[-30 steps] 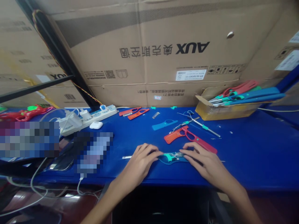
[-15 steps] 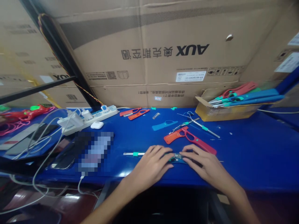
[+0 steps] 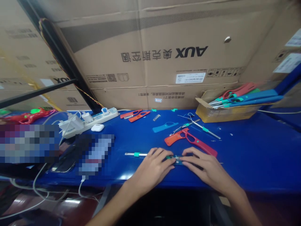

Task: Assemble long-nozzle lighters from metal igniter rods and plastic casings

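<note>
A partly assembled long-nosed lighter (image 3: 136,154) lies along the table near its front edge, its metal tube with a green collar pointing left. My left hand (image 3: 155,165) is closed over its middle, fingertips pressed on the body. My right hand (image 3: 204,164) pinches the body from the other side, the fingertips of both hands close together. Between them shows a bit of blue casing and a small clear part; the rest is hidden under my fingers. Just behind are an orange-red lighter casing (image 3: 203,147), a blue casing half (image 3: 166,126) and loose metal lighter tubes (image 3: 205,129) with wires.
A cardboard box (image 3: 225,115) of red and blue lighters stands at the back right. Further left are orange casing halves (image 3: 139,116), a small clear part (image 3: 156,117), a white earphone case (image 3: 97,127), a power strip (image 3: 101,117) and a phone (image 3: 96,155) on a cable.
My fingertips have shifted slightly on the lighter body, the right ones moving a little left. The view has moved slightly. Both hands stay on the lighter.
</note>
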Motion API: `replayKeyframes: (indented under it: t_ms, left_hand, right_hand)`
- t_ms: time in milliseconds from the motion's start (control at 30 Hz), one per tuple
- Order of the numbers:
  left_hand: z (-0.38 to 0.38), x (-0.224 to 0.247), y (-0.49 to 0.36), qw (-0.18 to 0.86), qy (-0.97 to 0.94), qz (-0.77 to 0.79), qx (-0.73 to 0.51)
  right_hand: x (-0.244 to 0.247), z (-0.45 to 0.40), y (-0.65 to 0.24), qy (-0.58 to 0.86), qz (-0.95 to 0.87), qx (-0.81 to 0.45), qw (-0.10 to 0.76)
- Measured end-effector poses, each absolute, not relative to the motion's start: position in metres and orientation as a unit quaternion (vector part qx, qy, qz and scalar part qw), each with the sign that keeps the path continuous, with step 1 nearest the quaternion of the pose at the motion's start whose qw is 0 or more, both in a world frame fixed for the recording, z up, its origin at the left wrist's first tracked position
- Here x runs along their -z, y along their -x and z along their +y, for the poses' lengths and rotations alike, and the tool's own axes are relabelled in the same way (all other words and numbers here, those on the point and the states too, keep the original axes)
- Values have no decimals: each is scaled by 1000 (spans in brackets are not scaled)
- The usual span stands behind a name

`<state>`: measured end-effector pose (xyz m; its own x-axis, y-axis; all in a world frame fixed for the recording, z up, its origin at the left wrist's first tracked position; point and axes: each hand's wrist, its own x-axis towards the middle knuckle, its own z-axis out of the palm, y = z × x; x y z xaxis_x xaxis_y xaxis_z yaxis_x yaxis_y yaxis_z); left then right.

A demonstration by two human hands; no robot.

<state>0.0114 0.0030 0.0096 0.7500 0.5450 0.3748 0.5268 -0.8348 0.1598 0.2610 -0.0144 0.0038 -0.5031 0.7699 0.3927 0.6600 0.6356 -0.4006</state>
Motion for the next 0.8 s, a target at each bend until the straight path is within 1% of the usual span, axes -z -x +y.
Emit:
replayKeyframes:
  t_ms: [333, 500, 600, 800]
  left_hand:
    - [2, -7, -11, 11, -928, 302, -216]
    - [2, -6, -12, 15, -919, 331, -213]
    - [2, -6, -11, 18, -917, 335, -215]
    - [3, -4, -11, 17, -915, 334, -226]
  right_hand:
    - [-3, -14, -261, 396, -874, -68, 272]
    - [-1, -13, -258, 388, -864, -25, 321]
    - [1, -11, -258, 383, -862, -3, 331]
    - [1, -12, -259, 389, -863, -38, 321]
